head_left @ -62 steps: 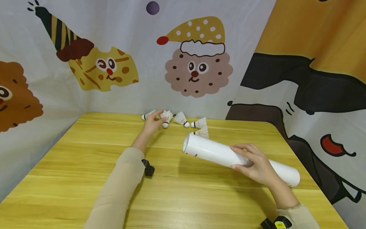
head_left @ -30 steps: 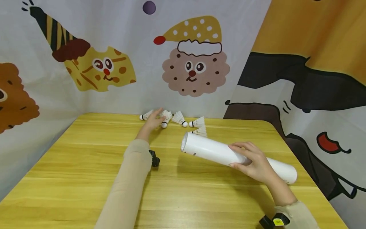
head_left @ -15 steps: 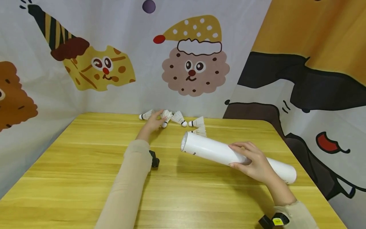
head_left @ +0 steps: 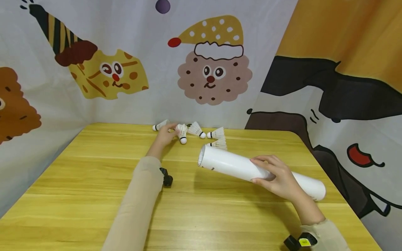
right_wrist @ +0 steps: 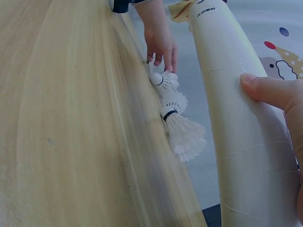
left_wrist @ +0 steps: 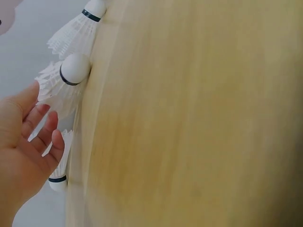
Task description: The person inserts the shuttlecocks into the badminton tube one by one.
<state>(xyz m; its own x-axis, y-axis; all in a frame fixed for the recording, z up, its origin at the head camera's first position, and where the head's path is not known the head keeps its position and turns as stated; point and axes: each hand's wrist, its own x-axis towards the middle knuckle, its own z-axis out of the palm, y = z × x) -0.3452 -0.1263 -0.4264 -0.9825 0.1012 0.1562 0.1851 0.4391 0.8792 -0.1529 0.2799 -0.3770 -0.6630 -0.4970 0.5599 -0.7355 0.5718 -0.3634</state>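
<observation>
My left hand (head_left: 166, 135) reaches to the far edge of the table, with thumb and fingertips pinching the feather skirt of a white shuttlecock (head_left: 183, 134). In the left wrist view, the thumb and index finger meet the feathers of this shuttlecock (left_wrist: 75, 70), and its cork faces away from the palm. My right hand (head_left: 279, 177) grips a long white shuttlecock tube (head_left: 230, 162) around its middle. The tube slants across the right side, its open end toward the shuttlecocks. In the right wrist view, my right thumb presses along the tube (right_wrist: 236, 109).
A shuttlecock (head_left: 160, 125) lies left of my left hand. More lie to the right: one by the back edge (head_left: 196, 129), another shuttlecock (head_left: 216, 133), and a shuttlecock (head_left: 218, 143) partly behind the tube. A printed curtain (head_left: 125, 111) hangs behind the wooden table (head_left: 94, 195).
The shuttlecock at my left fingers has turned and shifted slightly toward me, its cork now lower and farther right. My left hand has drawn back a little. My right hand and the tube stay nearly still.
</observation>
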